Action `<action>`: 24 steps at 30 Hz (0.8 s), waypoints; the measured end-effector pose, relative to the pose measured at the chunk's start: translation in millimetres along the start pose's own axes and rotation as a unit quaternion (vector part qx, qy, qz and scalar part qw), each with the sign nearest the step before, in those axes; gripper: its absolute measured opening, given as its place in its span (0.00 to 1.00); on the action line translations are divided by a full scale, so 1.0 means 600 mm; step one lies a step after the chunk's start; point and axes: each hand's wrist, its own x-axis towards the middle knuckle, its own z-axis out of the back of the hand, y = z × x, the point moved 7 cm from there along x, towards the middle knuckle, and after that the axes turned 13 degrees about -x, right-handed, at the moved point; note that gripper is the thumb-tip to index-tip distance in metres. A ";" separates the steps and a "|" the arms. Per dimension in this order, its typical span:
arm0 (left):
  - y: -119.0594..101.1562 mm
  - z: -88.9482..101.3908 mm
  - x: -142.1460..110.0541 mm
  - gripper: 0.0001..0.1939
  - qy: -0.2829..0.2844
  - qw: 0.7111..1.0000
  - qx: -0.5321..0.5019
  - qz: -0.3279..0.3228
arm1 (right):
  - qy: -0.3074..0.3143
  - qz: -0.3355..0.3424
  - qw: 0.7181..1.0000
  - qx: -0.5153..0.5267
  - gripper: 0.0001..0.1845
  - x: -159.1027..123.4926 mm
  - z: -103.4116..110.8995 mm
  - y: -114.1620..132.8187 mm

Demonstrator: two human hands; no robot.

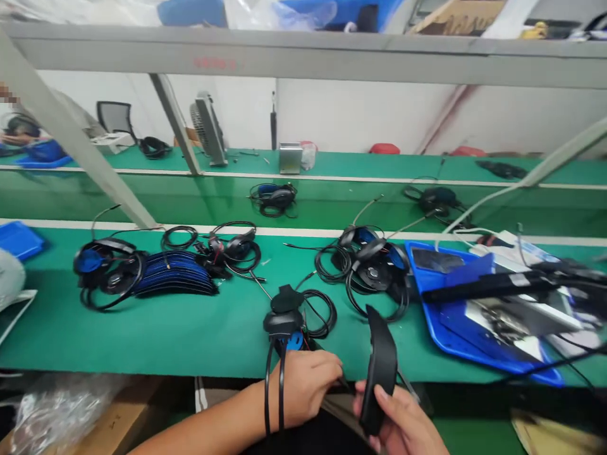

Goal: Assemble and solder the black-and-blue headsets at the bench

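Observation:
My left hand (303, 387) grips the lower part of a black headset (284, 322) with blue-lined ear cups, and its thin black band wires hang down past my wrist. A coil of black cable (322, 314) trails from the headset across the green bench mat (227, 341). My right hand (398, 420) holds a curved black headband pad (380, 366) upright by its lower end. The pad is a short way to the right of the headset, and the two do not touch. My fingers hide the pad's bottom end.
More corded headsets (374, 268) lie on the mat, beside a stack of curved blue-and-black parts (175, 275). A blue tray (455, 316) holding tools and cables sits at right. A fan (208, 129) stands on the far bench, and a person's arm (12, 278) shows at left.

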 end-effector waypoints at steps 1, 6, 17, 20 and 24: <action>0.004 0.005 0.004 0.11 -0.010 0.999 -0.043 0.031 | -0.029 0.025 0.999 -0.004 0.27 0.001 0.007 0.015; 0.038 0.010 0.020 0.12 -0.047 0.935 -0.262 0.233 | -0.155 0.170 0.973 -0.001 0.27 0.013 0.033 0.101; 0.061 -0.013 0.025 0.16 -0.069 0.861 -0.392 0.316 | -0.089 0.210 0.973 -0.036 0.16 0.042 -0.021 0.144; 0.066 -0.022 0.020 0.18 -0.069 0.842 -0.421 0.331 | -0.085 0.198 0.975 -0.051 0.16 0.040 -0.018 0.141; 0.067 -0.026 0.021 0.17 -0.070 0.829 -0.441 0.337 | -0.077 0.194 0.973 -0.099 0.15 0.036 -0.008 0.138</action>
